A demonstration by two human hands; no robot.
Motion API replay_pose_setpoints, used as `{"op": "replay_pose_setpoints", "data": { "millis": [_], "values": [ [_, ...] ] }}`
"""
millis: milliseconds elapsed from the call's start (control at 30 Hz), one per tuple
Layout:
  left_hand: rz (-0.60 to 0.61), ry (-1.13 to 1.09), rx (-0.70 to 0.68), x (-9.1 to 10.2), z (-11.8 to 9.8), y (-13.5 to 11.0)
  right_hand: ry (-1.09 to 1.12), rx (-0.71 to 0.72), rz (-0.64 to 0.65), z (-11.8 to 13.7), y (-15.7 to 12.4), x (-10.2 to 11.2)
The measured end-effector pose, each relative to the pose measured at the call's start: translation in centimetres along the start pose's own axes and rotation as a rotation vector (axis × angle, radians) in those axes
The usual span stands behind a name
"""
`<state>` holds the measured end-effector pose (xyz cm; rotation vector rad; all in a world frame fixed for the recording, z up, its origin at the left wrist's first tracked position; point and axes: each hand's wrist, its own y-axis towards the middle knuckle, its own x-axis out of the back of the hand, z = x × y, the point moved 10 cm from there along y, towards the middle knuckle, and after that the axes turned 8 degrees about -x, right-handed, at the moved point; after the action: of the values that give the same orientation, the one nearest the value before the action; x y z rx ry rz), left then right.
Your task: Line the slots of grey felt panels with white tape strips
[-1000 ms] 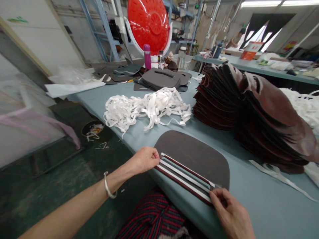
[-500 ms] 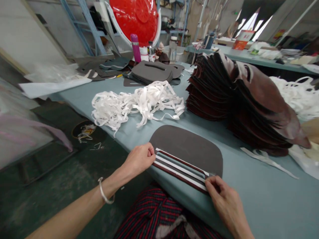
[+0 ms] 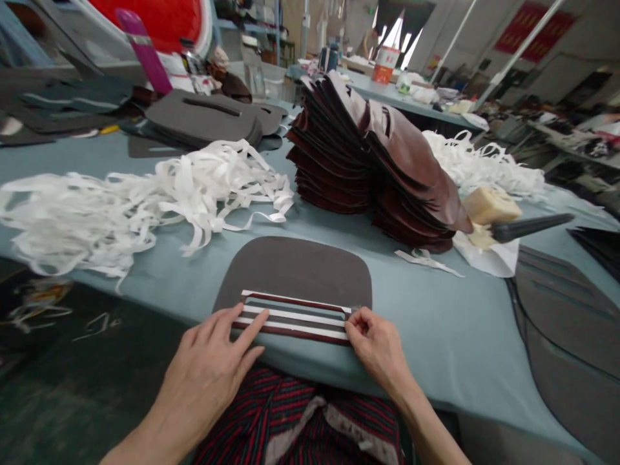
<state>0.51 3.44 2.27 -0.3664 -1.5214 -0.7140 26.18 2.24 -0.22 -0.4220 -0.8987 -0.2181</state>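
Right grip pinched on end of flat white strips, contact partly hidden; left grip spread loose over other end; strips along near edge of dark-grey rounded panel, on blue-grey counter; beyond, tangled white ribbon heap, maroon leathery stack; red white-rimmed disc cut off.

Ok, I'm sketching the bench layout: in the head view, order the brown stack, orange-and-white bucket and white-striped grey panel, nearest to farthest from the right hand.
1. Grey panel: by the right hand, mostly to its left.
2. Brown stack: beyond the panel, in mid-view.
3. Orange-and-white bucket: behind the stack, toward the back.
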Motion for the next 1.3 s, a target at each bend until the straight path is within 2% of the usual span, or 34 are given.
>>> {"op": "replay_pose_setpoints", "data": {
  "millis": [267, 500, 667, 767, 833, 900, 967, 1067, 1200, 1300],
  "values": [
    [0.048, 0.045, 0.046, -0.8, -0.7, -0.3, -0.078, -0.017, -0.012, 0.4, 0.0, 0.1],
    [0.041, 0.038, 0.058, -0.6, -0.7, -0.2, -0.139, -0.053, -0.018, 0.5, 0.1, -0.2],
    [0.018, -0.005, 0.021, -0.8, -0.3, 0.7, -0.148, -0.013, 0.011, 0.4, 0.1, 0.3],
    [0.004, -0.051, 0.002, -0.9, 0.0, 1.8, -0.165, 0.096, -0.078, 2.0, -0.2, 1.1],
    [-0.009, -0.078, -0.006, -0.8, 0.1, 2.6, -0.176, 0.291, -0.153, 4.8, -0.9, 0.9],
    [-0.014, -0.100, -0.005, -0.7, 0.3, 3.3, -0.230, 0.517, -0.169, 7.9, -2.1, -0.6],
    [-0.019, -0.123, 0.010, -0.5, 0.6, 3.7, -0.322, 0.657, -0.148, 10.0, -2.8, -2.6],
    [-0.043, -0.173, 0.047, -0.4, 1.5, 3.7, -0.378, 0.689, -0.136, 10.9, -2.7, -4.0],
    [-0.129, -0.239, 0.094, -0.1, 2.7, 3.4, -0.287, 0.643, -0.140, 10.1, -1.3, -3.2],
    [-0.196, -0.301, 0.122, 0.0, 3.3, 3.3, -0.322, 0.604, -0.174, 9.4, 0.0, -2.9]
  ]
}}
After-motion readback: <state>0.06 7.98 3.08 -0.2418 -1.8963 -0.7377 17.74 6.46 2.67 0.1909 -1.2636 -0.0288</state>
